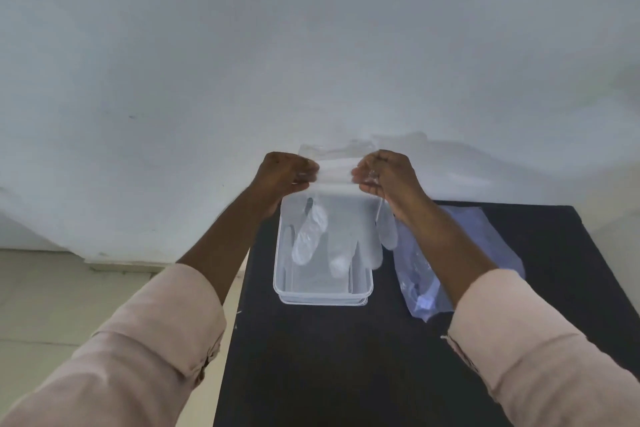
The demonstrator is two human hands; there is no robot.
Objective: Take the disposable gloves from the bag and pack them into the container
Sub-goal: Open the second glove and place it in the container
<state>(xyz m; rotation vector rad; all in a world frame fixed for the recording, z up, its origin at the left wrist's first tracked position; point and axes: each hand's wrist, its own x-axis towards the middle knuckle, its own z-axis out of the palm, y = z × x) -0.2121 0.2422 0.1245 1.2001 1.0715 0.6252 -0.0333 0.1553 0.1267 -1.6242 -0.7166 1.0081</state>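
Glove held up over container, mid-pack.
Left hand (289,174) and right hand (382,173) each pinch the cuff edge of one clear disposable glove (332,218), stretched between them; its fingers dangle above the open container (287,284) on the dark table (346,357). Bag (460,253) lies just right. Next, likely: lower or fold it in without snagging.

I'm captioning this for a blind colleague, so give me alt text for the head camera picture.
Two hands, left and right, hold a clear disposable glove stretched by its cuff above an open clear plastic container, fingers hanging down. The container sits on a black table, with a clear plastic bag lying beside it on the right, in front of a pale wall.
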